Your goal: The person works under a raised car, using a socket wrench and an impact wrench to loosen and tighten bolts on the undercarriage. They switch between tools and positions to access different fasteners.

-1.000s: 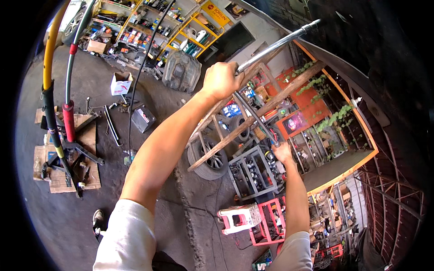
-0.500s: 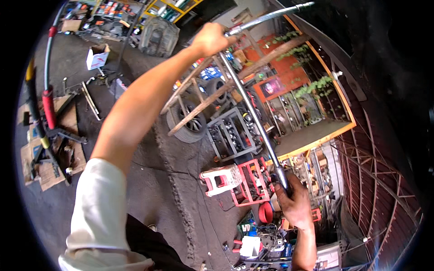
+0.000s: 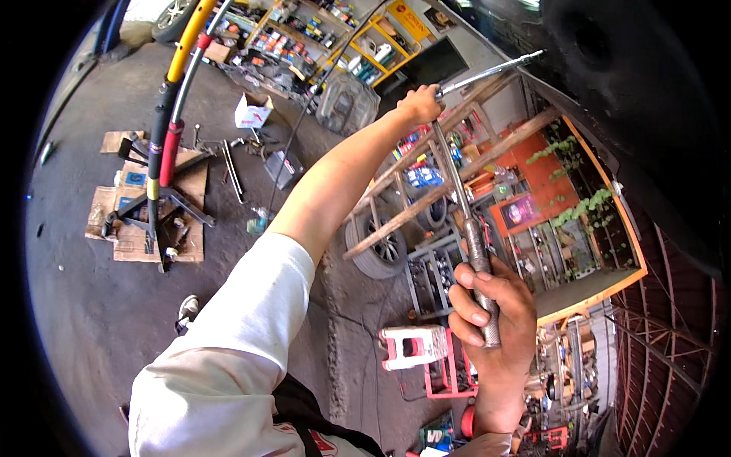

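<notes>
My left hand (image 3: 420, 105) is closed around the head of a long chrome socket wrench (image 3: 454, 172), where a bright extension bar (image 3: 491, 72) joins it at an angle. Up and to the right the extension reaches a dark, smooth overhead panel (image 3: 632, 122); whether its tip touches or fits into anything I cannot tell. Lower down, my right hand (image 3: 499, 316) wraps its fingers around the wrench's knurled grip, and the grip's end shows below the fingers. The wrench slants from upper left to lower right between the two hands.
On the left, a yellow-and-black stand (image 3: 164, 129) and a red-sleeved pole rise over flattened cardboard (image 3: 137, 245). Beyond the wrench are a wooden ladder (image 3: 396, 221), a wheel (image 3: 378, 251) and a grey metal rack (image 3: 430, 278). A white-topped stool (image 3: 415, 346) stands below.
The whole view has swung, so the floor things lie farther right. My hands keep hold of the wrench; the right one appears nearer, with more of the knurled grip showing.
</notes>
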The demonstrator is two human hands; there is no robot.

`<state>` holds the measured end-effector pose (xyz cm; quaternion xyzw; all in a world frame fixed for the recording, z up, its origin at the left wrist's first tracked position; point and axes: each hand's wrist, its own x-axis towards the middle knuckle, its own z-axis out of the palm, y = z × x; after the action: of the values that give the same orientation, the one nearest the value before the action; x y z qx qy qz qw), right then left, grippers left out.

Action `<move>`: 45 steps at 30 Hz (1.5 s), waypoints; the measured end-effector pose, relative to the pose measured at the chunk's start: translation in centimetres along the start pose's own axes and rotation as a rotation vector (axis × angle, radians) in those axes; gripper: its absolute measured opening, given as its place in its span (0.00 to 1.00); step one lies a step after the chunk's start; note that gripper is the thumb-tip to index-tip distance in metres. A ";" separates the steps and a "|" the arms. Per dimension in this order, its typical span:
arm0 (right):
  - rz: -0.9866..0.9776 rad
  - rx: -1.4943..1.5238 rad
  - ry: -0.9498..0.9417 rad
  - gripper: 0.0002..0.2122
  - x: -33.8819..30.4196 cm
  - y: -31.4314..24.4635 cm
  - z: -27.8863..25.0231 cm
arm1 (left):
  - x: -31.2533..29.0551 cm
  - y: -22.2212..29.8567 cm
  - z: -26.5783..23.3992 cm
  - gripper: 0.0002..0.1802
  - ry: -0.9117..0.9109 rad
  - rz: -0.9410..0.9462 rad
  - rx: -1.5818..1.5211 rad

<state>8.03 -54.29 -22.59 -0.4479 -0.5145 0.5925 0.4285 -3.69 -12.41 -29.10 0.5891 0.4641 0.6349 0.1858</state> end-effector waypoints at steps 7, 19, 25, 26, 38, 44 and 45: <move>-0.026 -0.103 -0.070 0.10 0.1 -0.2 -2.1 | 2.2 1.1 -1.5 0.31 -0.025 0.052 0.039; -0.029 0.016 0.151 0.28 1.3 -1.1 -3.9 | 13.9 8.7 -1.4 0.29 0.203 0.480 -0.195; -0.046 -0.205 0.241 0.31 1.5 -1.0 -3.6 | 17.0 16.6 -1.2 0.27 -0.003 0.487 -0.014; -0.084 -0.354 0.294 0.30 2.0 -0.1 -4.4 | 17.3 17.8 -0.7 0.24 -0.076 0.413 -0.087; -0.007 -0.852 0.666 0.23 1.3 -4.0 -4.0 | 20.2 16.4 2.3 0.20 -0.157 0.454 -0.484; -0.032 -1.356 0.510 0.25 3.2 -1.1 -1.5 | 22.1 16.3 2.0 0.21 -0.214 0.546 -0.403; 0.036 -1.180 0.651 0.24 2.7 -0.5 -0.8 | 21.8 16.2 2.0 0.21 -0.194 0.532 -0.402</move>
<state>8.18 -51.45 -22.43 -0.7711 -0.5892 0.0538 0.2353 -1.97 -2.71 -3.66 0.6987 0.1399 0.6809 0.1693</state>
